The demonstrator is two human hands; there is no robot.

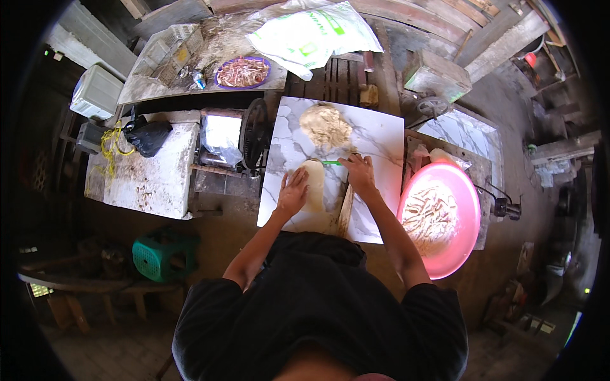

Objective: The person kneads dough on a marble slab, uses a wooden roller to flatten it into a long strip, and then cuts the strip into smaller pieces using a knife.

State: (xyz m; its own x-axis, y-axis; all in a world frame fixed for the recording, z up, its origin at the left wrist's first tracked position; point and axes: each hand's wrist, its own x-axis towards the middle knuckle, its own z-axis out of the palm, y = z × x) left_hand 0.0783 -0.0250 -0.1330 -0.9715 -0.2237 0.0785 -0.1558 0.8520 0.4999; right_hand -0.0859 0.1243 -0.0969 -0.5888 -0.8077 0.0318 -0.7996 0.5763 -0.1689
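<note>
A long pale sheet of dough (314, 193) lies on the white marble-patterned tabletop (384, 136) in front of me. My left hand (293, 192) rests flat on its left side, fingers stretched out. Closed around a thin green-handled tool (332, 162) is my right hand (359, 173), beside the dough's far end. The tool points left toward that end; its tip is too small to make out. Farther back sits a loose, crumbly beige heap (325, 126), like flour or dough. A wooden stick (345, 211) lies to the right of the dough sheet.
At right stands a pink basin (471, 219) holding cut pale strips. To the left are a hand-wheel machine (255, 134) and a worn white table (143, 187) with a black bag (147, 133). Behind lie a purple-rimmed plate (218, 77) and a white sack (318, 38).
</note>
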